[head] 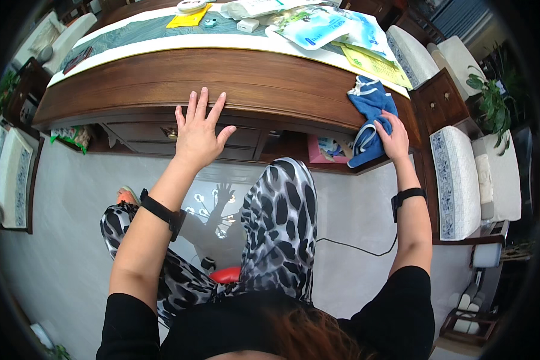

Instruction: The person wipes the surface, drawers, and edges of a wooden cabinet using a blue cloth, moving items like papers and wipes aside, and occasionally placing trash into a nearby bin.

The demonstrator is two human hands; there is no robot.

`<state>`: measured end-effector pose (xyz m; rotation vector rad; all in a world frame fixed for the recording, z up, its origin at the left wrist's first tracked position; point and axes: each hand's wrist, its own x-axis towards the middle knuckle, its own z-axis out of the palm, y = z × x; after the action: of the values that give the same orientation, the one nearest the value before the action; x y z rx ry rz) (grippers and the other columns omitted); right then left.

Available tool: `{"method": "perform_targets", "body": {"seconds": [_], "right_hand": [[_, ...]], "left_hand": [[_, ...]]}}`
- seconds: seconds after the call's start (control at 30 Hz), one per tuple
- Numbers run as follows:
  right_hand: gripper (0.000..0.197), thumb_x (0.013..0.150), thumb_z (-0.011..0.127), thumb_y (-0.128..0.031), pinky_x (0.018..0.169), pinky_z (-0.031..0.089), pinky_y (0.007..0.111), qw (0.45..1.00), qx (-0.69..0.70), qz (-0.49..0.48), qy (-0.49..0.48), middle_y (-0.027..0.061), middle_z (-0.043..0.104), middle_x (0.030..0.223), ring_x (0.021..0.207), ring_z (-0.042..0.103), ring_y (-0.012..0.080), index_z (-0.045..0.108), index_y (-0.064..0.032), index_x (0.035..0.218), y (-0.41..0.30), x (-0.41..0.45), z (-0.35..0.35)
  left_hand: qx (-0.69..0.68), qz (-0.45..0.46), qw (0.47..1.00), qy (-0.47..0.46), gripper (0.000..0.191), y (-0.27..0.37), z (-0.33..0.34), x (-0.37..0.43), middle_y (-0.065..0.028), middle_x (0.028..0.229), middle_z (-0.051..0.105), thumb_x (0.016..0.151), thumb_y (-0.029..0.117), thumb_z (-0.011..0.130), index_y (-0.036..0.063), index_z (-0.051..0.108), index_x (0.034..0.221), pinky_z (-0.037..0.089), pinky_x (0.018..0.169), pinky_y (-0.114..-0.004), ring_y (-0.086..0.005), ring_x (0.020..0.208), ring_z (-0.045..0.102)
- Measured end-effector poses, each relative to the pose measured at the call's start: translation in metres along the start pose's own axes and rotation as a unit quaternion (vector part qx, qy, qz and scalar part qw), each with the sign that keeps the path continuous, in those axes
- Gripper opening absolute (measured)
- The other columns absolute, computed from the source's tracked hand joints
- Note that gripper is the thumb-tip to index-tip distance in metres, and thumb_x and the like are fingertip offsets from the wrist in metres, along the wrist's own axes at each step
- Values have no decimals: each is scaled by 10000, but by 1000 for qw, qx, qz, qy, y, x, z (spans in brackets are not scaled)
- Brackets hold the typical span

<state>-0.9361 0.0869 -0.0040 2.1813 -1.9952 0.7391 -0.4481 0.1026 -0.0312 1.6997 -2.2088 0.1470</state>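
My left hand (199,135) is held with its fingers spread near the front edge of a dark wooden coffee table (252,76), and holds nothing. Whether its fingertips touch the tabletop, I cannot tell. At the table's right end my right hand (395,138) grips a blue cloth with white edging (372,101). Part of the cloth lies on the wood, and part hangs down over the front edge. My fingers cover some of its right side.
A white-edged table runner (130,36) carries blue-and-white plastic packages (312,29), a yellow packet (184,20) and a small white box (247,25). Beneath the tabletop, a pink box (315,150) and a green bag (74,137) sit in open shelves. A cable (364,251) crosses the floor.
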Motion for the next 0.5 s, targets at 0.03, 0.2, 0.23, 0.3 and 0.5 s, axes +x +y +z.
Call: {"method": "perform_targets", "body": {"seconds": [0.03, 0.2, 0.23, 0.3, 0.5], "right_hand": [[368, 845, 689, -401, 998, 437, 377, 1000, -15, 5, -6, 70, 643, 1236, 1167, 572, 284, 664, -90, 1040, 3, 2, 0], [451, 875, 598, -487, 1035, 380, 491, 983, -167, 72, -27, 33, 601, 1298, 1171, 575, 273, 633, -160, 1184, 15, 20, 6], [451, 875, 598, -487, 1035, 380, 491, 983, -168, 71, -28, 33, 601, 1298, 1171, 575, 273, 633, -160, 1184, 18, 28, 5], [527, 863, 583, -527, 1042, 379, 482, 951, -212, 214, -70, 38, 589, 1318, 1186, 567, 300, 607, -179, 1258, 22, 46, 3], [871, 721, 624, -725, 999, 459, 437, 926, -125, 339, -109, 211, 582, 1307, 1205, 576, 328, 586, -62, 1285, 53, 69, 2]], "left_hand": [[-7, -7, 1000, -8, 699, 0, 1, 1, -168, 1578, 215, 924, 502, 557, 228, 305, 1516, 149, 1130, -621, -374, 1455, 198], [-55, -27, 998, -22, 676, 7, -7, 9, -182, 1577, 213, 934, 469, 564, 209, 320, 1509, 139, 1133, -616, -363, 1454, 212], [-56, -28, 998, -22, 676, 9, -11, 10, -182, 1577, 213, 934, 469, 564, 209, 320, 1509, 139, 1133, -616, -363, 1454, 212], [-85, -55, 995, 7, 671, 11, -21, 9, -204, 1569, 222, 937, 447, 572, 200, 321, 1509, 139, 1131, -607, -365, 1449, 225], [-77, -86, 992, 48, 617, 25, -62, -10, -223, 1537, 280, 950, 402, 568, 163, 370, 1483, 164, 1127, -577, -371, 1397, 319]]}}
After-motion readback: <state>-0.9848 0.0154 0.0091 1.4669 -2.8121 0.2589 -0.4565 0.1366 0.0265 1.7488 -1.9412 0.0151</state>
